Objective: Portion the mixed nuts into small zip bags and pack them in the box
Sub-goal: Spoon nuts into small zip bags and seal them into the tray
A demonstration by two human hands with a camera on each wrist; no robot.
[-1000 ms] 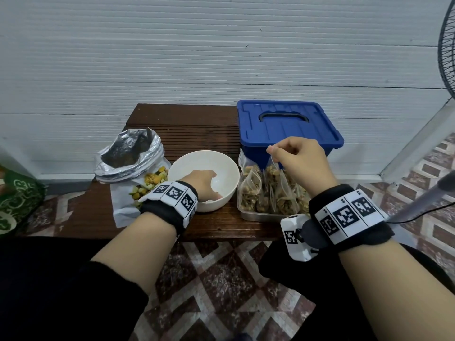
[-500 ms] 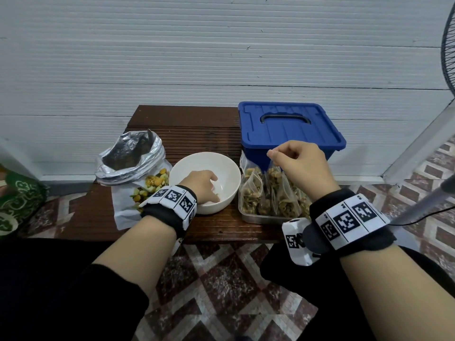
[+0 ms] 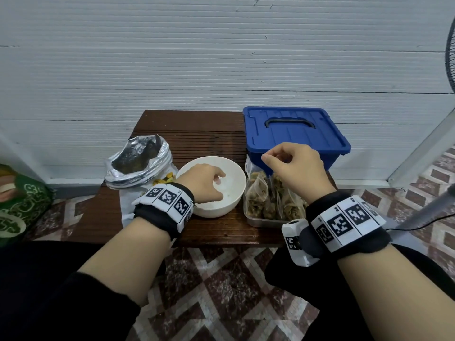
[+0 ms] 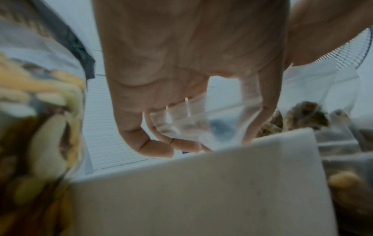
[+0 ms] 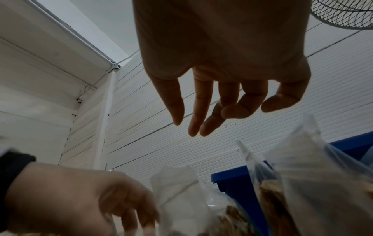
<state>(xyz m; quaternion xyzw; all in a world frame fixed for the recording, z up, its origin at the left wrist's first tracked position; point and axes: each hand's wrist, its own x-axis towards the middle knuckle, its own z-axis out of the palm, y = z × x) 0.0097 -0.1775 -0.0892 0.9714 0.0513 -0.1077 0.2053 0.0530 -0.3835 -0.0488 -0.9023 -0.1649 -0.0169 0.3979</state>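
Several filled zip bags are standing in the tray at 6 o'clock of the still-lidded blue box, none boxed; left hand is pinching a clear bag inside the white bowl, right hand is hovering relaxed, empty.

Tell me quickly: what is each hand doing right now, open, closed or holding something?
Left hand: fingers pinch a small clear plastic zip bag inside the round white bowl.
Right hand: open, fingers loosely curled, holding nothing.

left hand hides the bowl's contents.
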